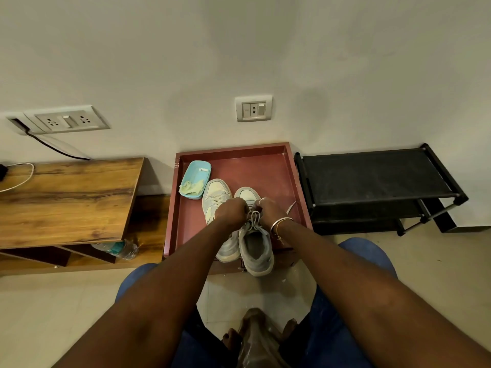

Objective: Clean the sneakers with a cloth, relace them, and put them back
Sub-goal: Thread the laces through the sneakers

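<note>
**Sneaker pair, relacing in progress**

Red tray (265, 166). Near sneaker (256, 248) on it, long axis 12-to-6, toe at 12. Far sneaker (216, 191) just beside, at 9. Left hand (231, 209) and right hand (269, 211) on near sneaker's midfoot, equally close, each pinching lace (254, 215). Cloth (191, 187) in blue dish (200, 171), 10 o'clock.

Wooden table (69, 197), black rack (372, 176), wall socket (253, 108), water bottle (119, 249) under the table
</note>
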